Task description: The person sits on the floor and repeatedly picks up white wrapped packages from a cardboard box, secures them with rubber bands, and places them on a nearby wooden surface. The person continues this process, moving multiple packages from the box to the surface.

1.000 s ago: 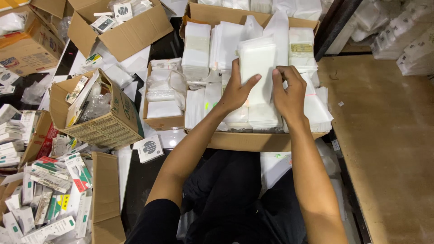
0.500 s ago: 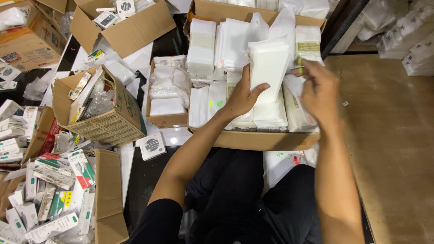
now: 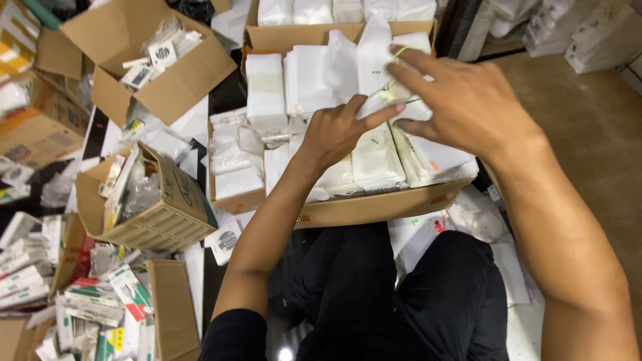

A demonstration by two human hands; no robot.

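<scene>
My left hand [image 3: 338, 130] grips a bundle of white plastic pouches [image 3: 376, 67] from below, holding it above a wide cardboard box [image 3: 374, 207] full of stacked white pouches. My right hand [image 3: 461, 100] is over the bundle's right side, its fingers stretching a thin rubber band [image 3: 400, 52] around the top of the bundle. Part of the bundle is hidden behind my right hand.
A smaller box [image 3: 231, 200] of clear packets sits left of the wide box. A tilted carton [image 3: 150, 214] and an open carton [image 3: 144, 63] lie further left, with several small retail boxes [image 3: 87, 301] scattered on the floor. My dark-trousered legs [image 3: 401, 294] are below.
The bundle has tilted and dropped lower over the box. My right hand moved from its side onto its top, now pulling a rubber band over it.
</scene>
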